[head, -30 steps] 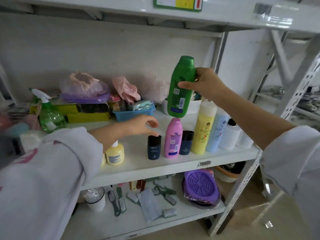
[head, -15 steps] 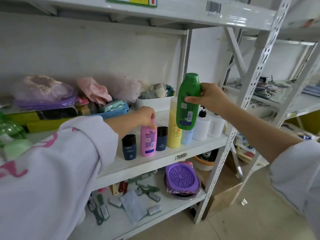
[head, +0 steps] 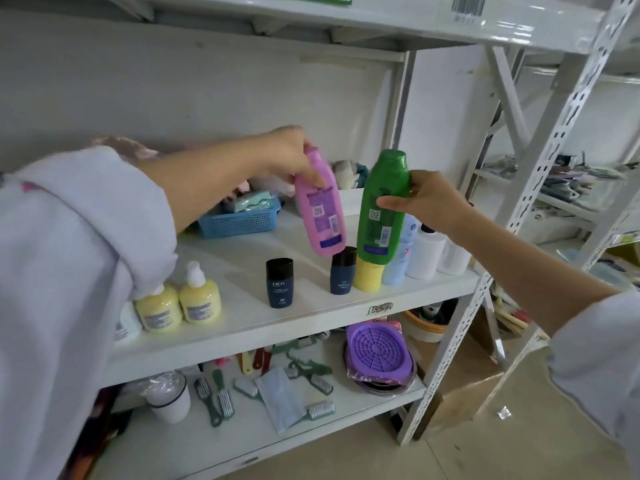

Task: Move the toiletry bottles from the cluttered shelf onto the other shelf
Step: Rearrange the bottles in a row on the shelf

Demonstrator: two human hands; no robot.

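Toiletry bottles are split between your hands and the middle shelf (head: 311, 320) in the head view, the only view you have. Your left hand (head: 287, 150) has its grip closed on the upper end of the pink bottle (head: 320, 206), which hangs tilted in the air above the shelf, its lower end just over a dark blue bottle (head: 343, 271). Your right hand (head: 426, 199) has its grip closed around the green bottle (head: 382, 209), thumb across the front label, and holds it roughly upright, clear of the shelf and in front of the yellow bottle (head: 370, 275) standing behind it. On that shelf, a second dark blue bottle marked MEN (head: 279, 283) stands alone toward the front edge, well apart from the two pale yellow pump bottles (head: 180, 303) that sit side by side at the left, partly behind your left sleeve (head: 76, 258). To the right of the yellow bottle stand a light blue bottle (head: 398, 261) and two white bottles (head: 426, 254), close together. A blue basket (head: 239, 220) sits toward the back. On the shelf below lie brushes (head: 218, 396), a white cup (head: 169, 403) and a purple round tray (head: 377, 355).
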